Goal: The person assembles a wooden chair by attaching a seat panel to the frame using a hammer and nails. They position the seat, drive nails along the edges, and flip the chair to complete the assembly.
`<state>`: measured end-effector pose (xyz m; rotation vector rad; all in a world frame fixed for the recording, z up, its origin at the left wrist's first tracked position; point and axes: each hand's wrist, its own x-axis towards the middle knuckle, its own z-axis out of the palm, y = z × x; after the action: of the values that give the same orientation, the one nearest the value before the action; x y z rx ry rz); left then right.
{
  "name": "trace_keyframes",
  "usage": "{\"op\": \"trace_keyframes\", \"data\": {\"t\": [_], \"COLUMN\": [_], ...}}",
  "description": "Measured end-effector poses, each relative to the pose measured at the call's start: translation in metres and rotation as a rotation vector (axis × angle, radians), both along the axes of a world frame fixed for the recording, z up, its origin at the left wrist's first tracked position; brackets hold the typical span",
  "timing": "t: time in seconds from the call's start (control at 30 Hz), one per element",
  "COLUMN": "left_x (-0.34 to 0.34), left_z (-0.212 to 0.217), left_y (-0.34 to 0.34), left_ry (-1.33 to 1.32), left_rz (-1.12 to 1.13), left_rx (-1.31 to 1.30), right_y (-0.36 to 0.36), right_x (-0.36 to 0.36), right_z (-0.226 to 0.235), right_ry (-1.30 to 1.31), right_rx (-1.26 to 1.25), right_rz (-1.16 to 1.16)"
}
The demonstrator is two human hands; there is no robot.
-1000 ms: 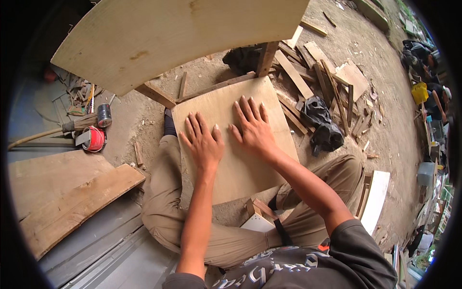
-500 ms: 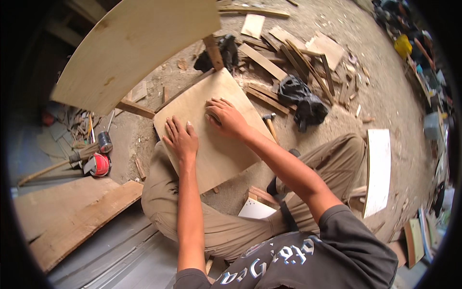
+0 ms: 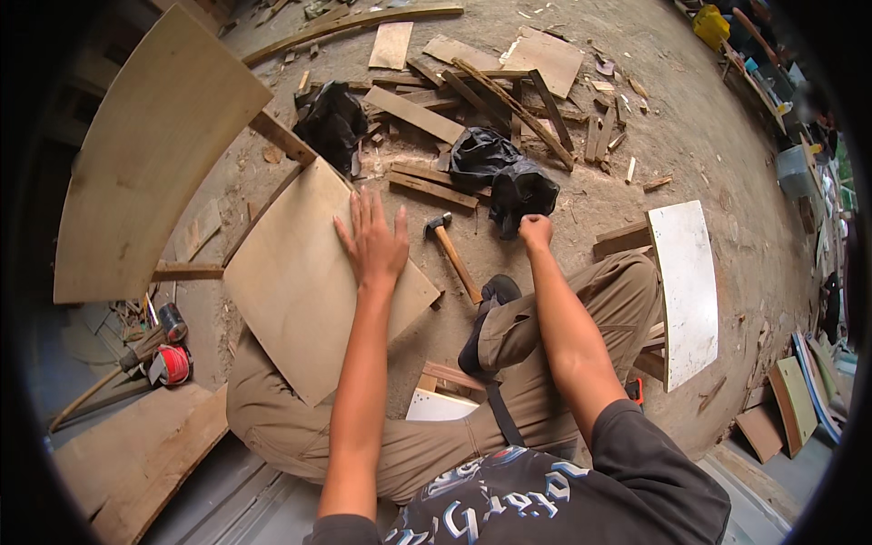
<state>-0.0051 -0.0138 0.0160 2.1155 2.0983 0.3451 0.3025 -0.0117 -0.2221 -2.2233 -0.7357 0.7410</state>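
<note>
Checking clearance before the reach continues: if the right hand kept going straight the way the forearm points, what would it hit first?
The right hand, apparently closed, is already at the black plastic bag; that comes first, though depth is unclear. The hammer lies off to its left.

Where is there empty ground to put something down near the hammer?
Bare dirt lies right of the black bag, between the right hand and the white board. More lies beyond that board. Above the hammer it is crowded with wood scraps. The left hand covers the plywood sheet.
</note>
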Motion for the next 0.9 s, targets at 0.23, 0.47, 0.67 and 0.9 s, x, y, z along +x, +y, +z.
{"op": "trace_keyframes", "data": {"t": [0.23, 0.47, 0.67, 0.9], "left_x": [-0.001, -0.007, -0.002, -0.003], "left_z": [-0.002, 0.002, 0.002, 0.003], "left_y": [-0.011, -0.012, -0.005, -0.008], "left_ry": [-0.057, -0.070, -0.125, -0.221], "left_rz": [0.040, 0.062, 0.051, 0.057], "left_rx": [0.047, 0.047, 0.086, 0.156], "right_y": [0.024, 0.066, 0.066, 0.054], "right_x": [-0.014, 0.003, 0.027, 0.018], "right_z": [0.006, -0.038, -0.071, -0.004], "right_ry": [-0.308, -0.166, -0.506, -0.791], "right_rx": [-0.001, 0.016, 0.013, -0.019], "right_rz": [0.233, 0.305, 0.427, 0.619]}}
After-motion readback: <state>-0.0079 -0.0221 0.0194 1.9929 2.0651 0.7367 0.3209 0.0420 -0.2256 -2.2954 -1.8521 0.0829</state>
